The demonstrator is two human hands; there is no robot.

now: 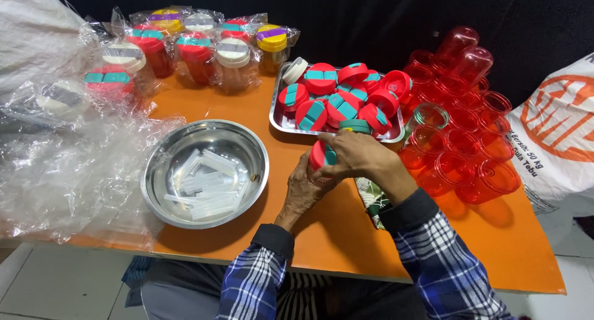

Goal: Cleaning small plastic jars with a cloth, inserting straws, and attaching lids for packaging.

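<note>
A small jar sits on the orange table under both hands. My left hand wraps around its body from below. My right hand grips the red lid with teal flaps on top of it. Just beyond them a metal tray holds several red lids with teal flaps. The jar's body is mostly hidden by my fingers.
A steel bowl with clear plastic sticks lies left of my hands. Stacked red transparent jars fill the right side. Bagged, lidded jars stand at the back left beside crumpled clear plastic. A white sack leans at far right.
</note>
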